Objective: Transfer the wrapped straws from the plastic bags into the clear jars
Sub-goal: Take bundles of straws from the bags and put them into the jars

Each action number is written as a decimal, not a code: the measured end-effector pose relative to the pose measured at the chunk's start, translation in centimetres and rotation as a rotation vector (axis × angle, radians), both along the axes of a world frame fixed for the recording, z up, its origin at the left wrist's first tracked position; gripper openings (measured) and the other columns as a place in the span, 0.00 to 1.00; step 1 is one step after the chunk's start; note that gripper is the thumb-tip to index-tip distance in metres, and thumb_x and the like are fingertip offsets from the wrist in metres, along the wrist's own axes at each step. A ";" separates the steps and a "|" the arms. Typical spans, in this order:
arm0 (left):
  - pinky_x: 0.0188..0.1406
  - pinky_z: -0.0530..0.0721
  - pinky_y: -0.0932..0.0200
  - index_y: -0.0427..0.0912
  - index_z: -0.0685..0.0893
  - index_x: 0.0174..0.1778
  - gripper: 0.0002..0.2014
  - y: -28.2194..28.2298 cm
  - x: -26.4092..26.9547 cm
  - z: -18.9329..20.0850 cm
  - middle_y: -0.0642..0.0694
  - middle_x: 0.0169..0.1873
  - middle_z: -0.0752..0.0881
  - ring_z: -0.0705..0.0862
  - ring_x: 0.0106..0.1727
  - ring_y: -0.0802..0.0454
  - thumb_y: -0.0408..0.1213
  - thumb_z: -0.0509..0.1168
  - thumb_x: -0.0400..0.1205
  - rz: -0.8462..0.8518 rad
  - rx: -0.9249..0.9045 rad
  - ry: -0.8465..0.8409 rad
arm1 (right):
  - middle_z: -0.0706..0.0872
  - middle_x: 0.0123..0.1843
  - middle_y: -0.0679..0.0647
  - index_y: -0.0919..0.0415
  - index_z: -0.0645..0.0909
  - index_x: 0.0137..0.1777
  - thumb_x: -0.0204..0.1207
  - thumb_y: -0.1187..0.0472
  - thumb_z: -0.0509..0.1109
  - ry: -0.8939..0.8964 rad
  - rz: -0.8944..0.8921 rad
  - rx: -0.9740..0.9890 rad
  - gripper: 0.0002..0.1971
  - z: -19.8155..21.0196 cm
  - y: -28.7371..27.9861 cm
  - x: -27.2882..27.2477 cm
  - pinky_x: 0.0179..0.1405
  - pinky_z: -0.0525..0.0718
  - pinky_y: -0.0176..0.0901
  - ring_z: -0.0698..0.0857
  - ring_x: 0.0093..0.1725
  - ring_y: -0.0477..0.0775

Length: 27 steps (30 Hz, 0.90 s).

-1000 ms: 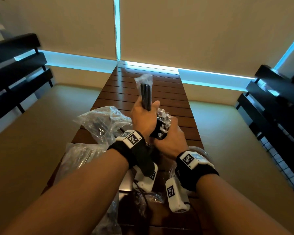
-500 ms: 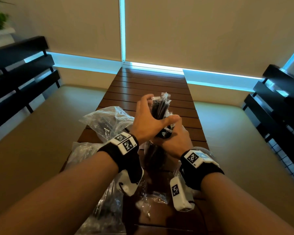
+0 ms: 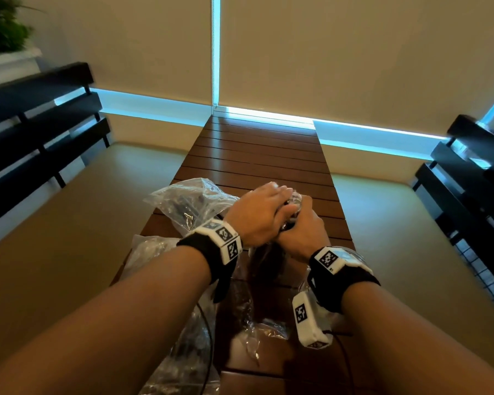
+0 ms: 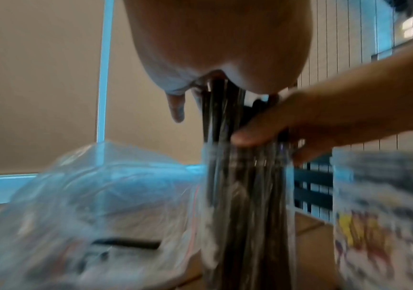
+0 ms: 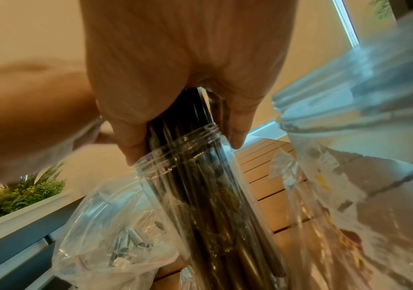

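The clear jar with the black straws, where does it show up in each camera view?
Head: clear jar mostly hidden under both hands, centre.
Left wrist: blurred, centre, below the right hand.
Right wrist: centre, threaded rim just under the right hand.
Shared landmark: the plastic bag beside it.

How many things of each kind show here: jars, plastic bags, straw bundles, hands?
Clear jars: 2, the filled jar and the second jar.
Plastic bags: 2 told apart, the far bag and the near bag.
Straw bundles: 1, the straws.
Hands: 2, the left hand and the right hand.
Total: 7.
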<state>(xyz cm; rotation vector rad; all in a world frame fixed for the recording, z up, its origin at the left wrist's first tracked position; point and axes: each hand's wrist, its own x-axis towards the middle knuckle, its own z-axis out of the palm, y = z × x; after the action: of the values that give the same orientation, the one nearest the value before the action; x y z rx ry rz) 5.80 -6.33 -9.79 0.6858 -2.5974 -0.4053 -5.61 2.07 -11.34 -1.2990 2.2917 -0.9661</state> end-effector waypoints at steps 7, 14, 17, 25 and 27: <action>0.83 0.41 0.34 0.51 0.46 0.88 0.38 0.6 -0.1 0.4 0.50 0.88 0.47 0.46 0.87 0.52 0.67 0.38 0.84 0.017 -0.067 -0.114 | 0.78 0.61 0.49 0.48 0.65 0.73 0.63 0.38 0.70 0.075 0.052 0.040 0.38 -0.7 -0.5 -0.3 0.42 0.84 0.43 0.85 0.54 0.54; 0.85 0.46 0.36 0.47 0.47 0.88 0.34 1.4 -0.9 -0.8 0.51 0.88 0.48 0.43 0.87 0.53 0.60 0.42 0.88 0.011 0.110 -0.191 | 0.62 0.79 0.59 0.47 0.49 0.84 0.67 0.54 0.81 0.084 0.012 -0.047 0.53 0.2 0.4 -0.6 0.66 0.79 0.55 0.74 0.72 0.62; 0.85 0.52 0.36 0.46 0.49 0.88 0.39 0.6 -0.9 -0.1 0.48 0.87 0.52 0.46 0.87 0.51 0.66 0.44 0.85 -0.022 0.289 -0.088 | 0.59 0.82 0.59 0.51 0.50 0.85 0.64 0.45 0.79 0.310 0.018 -0.138 0.54 1.3 0.2 -0.5 0.74 0.71 0.56 0.64 0.79 0.62; 0.53 0.83 0.50 0.43 0.83 0.52 0.15 -2.5 1.5 2.8 0.46 0.49 0.86 0.82 0.48 0.51 0.49 0.56 0.88 0.355 0.464 0.515 | 0.64 0.83 0.58 0.50 0.62 0.82 0.80 0.32 0.47 0.615 0.231 -0.046 0.35 1.7 -0.6 2.1 0.80 0.62 0.58 0.62 0.82 0.58; 0.56 0.84 0.46 0.46 0.82 0.54 0.12 -4.2 3.0 2.6 0.47 0.52 0.84 0.83 0.52 0.50 0.49 0.61 0.84 0.466 0.324 0.307 | 0.68 0.81 0.56 0.52 0.65 0.80 0.81 0.37 0.40 0.653 0.230 -0.014 0.33 1.2 -0.6 2.0 0.79 0.63 0.56 0.66 0.80 0.58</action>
<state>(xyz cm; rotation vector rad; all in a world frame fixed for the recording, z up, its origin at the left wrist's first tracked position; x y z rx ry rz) 8.82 -10.49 -7.19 1.1991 -2.0218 -0.7198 -3.64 1.47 -10.16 -2.0659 2.4837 -0.5241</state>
